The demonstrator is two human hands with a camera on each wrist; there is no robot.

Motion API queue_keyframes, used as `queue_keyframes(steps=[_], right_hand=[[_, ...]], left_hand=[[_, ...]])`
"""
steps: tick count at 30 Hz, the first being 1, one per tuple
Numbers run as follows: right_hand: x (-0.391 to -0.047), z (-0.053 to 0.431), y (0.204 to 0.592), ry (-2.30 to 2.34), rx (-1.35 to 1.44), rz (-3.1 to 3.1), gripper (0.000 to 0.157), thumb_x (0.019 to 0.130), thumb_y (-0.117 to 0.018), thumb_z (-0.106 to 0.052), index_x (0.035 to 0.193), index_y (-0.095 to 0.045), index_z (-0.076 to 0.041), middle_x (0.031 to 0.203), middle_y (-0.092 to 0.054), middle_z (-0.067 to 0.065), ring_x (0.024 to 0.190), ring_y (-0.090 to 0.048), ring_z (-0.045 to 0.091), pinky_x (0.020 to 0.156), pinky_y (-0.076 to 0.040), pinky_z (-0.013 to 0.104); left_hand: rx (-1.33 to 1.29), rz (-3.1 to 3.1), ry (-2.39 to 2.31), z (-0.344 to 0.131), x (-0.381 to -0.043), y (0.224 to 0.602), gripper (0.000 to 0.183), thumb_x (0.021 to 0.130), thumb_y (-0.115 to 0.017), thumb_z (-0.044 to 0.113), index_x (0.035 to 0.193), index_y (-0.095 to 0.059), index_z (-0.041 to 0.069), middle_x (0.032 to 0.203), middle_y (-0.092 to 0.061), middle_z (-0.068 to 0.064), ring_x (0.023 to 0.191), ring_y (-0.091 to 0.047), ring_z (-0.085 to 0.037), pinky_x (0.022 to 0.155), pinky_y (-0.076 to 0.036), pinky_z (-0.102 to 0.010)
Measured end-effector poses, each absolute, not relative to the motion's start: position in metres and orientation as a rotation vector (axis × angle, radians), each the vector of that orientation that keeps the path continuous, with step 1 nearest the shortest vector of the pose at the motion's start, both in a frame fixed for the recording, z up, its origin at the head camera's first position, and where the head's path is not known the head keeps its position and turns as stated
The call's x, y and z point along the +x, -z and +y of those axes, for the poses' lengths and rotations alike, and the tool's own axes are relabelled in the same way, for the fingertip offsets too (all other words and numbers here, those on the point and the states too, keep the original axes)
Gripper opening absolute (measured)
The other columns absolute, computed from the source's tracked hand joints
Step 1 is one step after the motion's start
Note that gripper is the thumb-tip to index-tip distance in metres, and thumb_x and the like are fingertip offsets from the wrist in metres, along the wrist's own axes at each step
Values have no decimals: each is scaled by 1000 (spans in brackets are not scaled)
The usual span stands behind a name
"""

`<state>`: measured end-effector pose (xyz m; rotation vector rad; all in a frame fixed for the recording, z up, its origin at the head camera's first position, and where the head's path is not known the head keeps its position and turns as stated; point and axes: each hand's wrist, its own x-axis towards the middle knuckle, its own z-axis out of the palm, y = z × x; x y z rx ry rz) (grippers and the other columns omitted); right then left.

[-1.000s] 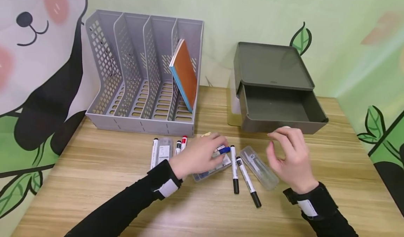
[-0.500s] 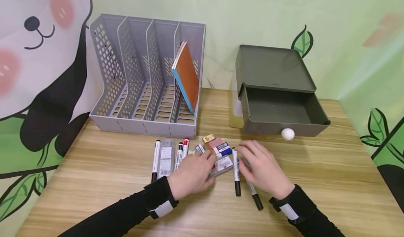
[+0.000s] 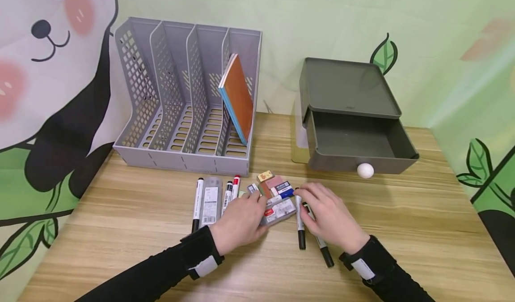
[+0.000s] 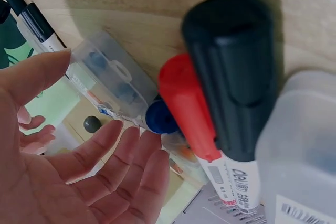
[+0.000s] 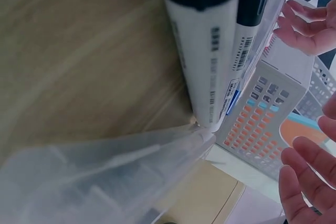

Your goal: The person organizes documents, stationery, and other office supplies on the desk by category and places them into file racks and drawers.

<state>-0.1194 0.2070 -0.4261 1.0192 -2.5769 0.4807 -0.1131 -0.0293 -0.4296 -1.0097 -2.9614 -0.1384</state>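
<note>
My left hand [image 3: 243,221] hovers low over the left side of a pile, its fingers loosely extended and holding nothing in the left wrist view. Close to it lie a clear plastic case [image 3: 280,210], a marker with a blue cap [image 3: 286,193], a red-capped marker [image 3: 236,186] and several erasers, one of them yellow [image 3: 265,176]. Above two black-capped markers [image 3: 301,223] is my right hand [image 3: 334,217], fingers gently bent with nothing between them. Beside those markers, a second clear case [image 5: 100,182] shows in the right wrist view; the hand hides it in the head view.
Behind the pile stands a grey file rack [image 3: 185,159] with an orange-covered notebook [image 3: 239,100] in its right slot. At the back right, a dark grey box [image 3: 350,87] has its drawer [image 3: 362,141] pulled out. Another labelled case [image 3: 211,201] lies at left.
My right hand has moved left from in front of the drawer knob to above the black-capped markers. My left hand has drawn back slightly to the left, uncovering more erasers and the clear case.
</note>
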Motion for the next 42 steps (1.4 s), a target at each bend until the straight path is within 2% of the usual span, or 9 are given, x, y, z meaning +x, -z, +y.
queue_keyframes(steps=[11, 24, 30, 36, 39, 42], right_hand=[[-119, 209, 429, -459, 1008, -2591, 32, 83, -65, -14, 114, -61, -10, 113, -59, 5, 103, -56, 20, 84, -52, 39], [-117, 210, 430, -440, 1011, -2631, 32, 83, -66, -16, 114, -62, -9, 113, -59, 7, 101, -57, 21, 82, -53, 40], [-116, 210, 431, -441, 1016, -2632, 33, 83, -65, -16, 115, -62, -9, 114, -59, 8, 101, -57, 22, 82, -53, 40], [-117, 211, 432, -435, 995, -2638, 31, 84, -64, -16, 115, -62, -9, 113, -60, 7, 102, -57, 22, 83, -52, 42], [-117, 212, 432, -446, 959, -2636, 29, 84, -63, -16, 112, -63, -10, 111, -61, 5, 102, -58, 21, 83, -51, 42], [-117, 212, 432, -487, 923, -2639, 26, 84, -62, -16, 110, -63, -10, 109, -62, 4, 101, -58, 20, 82, -51, 42]], left_hand=[[-1031, -2981, 180, -29, -111, 430, 58, 73, -75, 45, 111, -61, 4, 103, -58, -11, 88, -59, -27, 69, -54, -37], [-1010, -2963, 217, -31, -111, 428, 49, 65, -83, 37, 95, -66, 2, 91, -64, -12, 80, -62, -25, 65, -53, -39], [-985, -2954, 257, -32, -110, 428, 37, 64, -83, 31, 83, -65, 4, 81, -63, -11, 72, -59, -22, 60, -52, -37], [-993, -3012, 343, -35, -112, 428, 36, 63, -84, 32, 78, -62, 7, 72, -59, -5, 58, -51, -15, 48, -45, -30], [-1002, -3016, 369, -37, -112, 428, 33, 65, -83, 30, 79, -62, 7, 74, -60, -5, 59, -52, -16, 47, -45, -29], [-1009, -3021, 355, -40, -112, 427, 32, 66, -82, 26, 82, -64, 7, 79, -61, -7, 65, -57, -20, 52, -49, -32]])
